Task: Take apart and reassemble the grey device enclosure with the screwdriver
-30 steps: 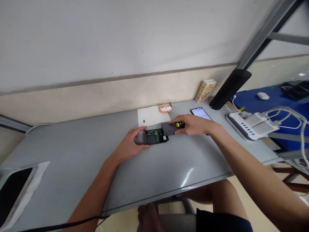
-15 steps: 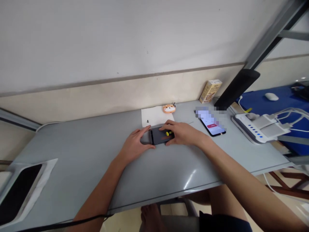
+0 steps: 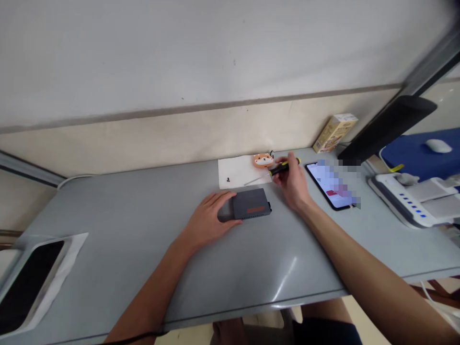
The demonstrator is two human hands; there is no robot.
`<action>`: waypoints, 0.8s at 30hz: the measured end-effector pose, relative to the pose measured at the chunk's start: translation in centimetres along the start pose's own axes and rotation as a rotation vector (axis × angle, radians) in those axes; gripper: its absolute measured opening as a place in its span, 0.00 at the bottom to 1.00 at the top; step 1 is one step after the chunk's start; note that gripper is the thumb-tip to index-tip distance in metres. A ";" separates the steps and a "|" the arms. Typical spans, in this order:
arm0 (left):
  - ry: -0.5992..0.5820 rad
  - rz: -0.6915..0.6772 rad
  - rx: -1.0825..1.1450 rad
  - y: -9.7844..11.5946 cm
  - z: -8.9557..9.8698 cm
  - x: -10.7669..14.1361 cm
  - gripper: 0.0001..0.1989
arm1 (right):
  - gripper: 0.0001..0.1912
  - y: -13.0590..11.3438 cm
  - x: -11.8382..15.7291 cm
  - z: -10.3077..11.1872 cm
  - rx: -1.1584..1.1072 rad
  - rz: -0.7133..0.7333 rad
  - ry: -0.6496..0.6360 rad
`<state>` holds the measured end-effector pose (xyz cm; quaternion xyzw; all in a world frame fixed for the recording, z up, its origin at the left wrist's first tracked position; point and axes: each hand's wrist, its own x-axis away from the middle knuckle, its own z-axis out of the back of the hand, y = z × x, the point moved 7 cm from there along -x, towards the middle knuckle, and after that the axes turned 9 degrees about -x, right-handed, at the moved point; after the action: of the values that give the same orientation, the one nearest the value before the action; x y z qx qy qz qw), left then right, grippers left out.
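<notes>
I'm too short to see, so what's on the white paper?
A tiny black screw sits on the paper, and the screwdriver's shaft reaches over it. An orange animal toy is at its far edge. Whatever is underneath the paper is hidden.

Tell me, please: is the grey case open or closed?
Closed: the grey case shows one whole top cover; the left hand touches its edge.
</notes>
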<state>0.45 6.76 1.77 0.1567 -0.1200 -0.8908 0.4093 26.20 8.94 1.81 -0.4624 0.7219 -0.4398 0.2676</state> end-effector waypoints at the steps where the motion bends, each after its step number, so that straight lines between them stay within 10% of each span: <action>1: -0.003 0.006 0.005 0.0 0.0 0.0 0.34 | 0.27 0.6 0.1 0.1 0.057 -0.005 -0.020; 10: 0.064 0.054 0.078 0.6 1.2 -0.2 0.20 | 0.22 0.9 1.5 -2.2 0.447 0.116 -0.312; 24: 0.088 0.309 0.268 0.1 0.8 -1.5 0.26 | 0.24 1.6 1.5 -1.9 0.520 0.063 -0.325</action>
<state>1.10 7.89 2.79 0.2282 -0.2422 -0.7858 0.5212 23.36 8.61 1.36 -0.4200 0.5469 -0.5215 0.5025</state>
